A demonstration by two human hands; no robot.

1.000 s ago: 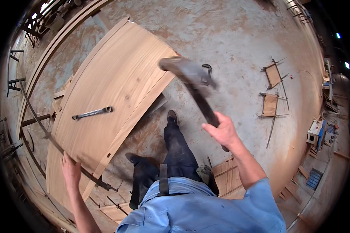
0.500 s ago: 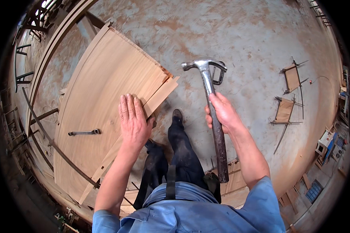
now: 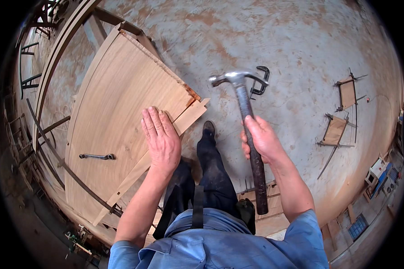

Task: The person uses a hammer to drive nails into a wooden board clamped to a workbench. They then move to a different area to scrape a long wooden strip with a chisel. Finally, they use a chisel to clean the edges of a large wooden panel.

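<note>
My right hand is wrapped round the dark handle of a claw hammer, its shiny steel head up and away from me, clear of the wood. To the left, a wide pale wooden panel slants across the view. My left hand lies on its right-hand edge, fingers stretched forward and flat. A narrow wooden rail runs along that edge, partly under my hand, with a thin dark gap between it and the panel near the far end. A double-ended wrench rests on the panel.
A long metal bar crosses the panel's near left side. On the floor lie a black C-clamp beyond the hammer and two small clamped wooden frames at right. Long curved wooden beams stand at far left. Boards lie beside my legs.
The view has shifted a little. My left hand sits slightly further right along the panel's edge. The hammer has moved slightly right and tilted, uncovering more of the C-clamp behind it.
</note>
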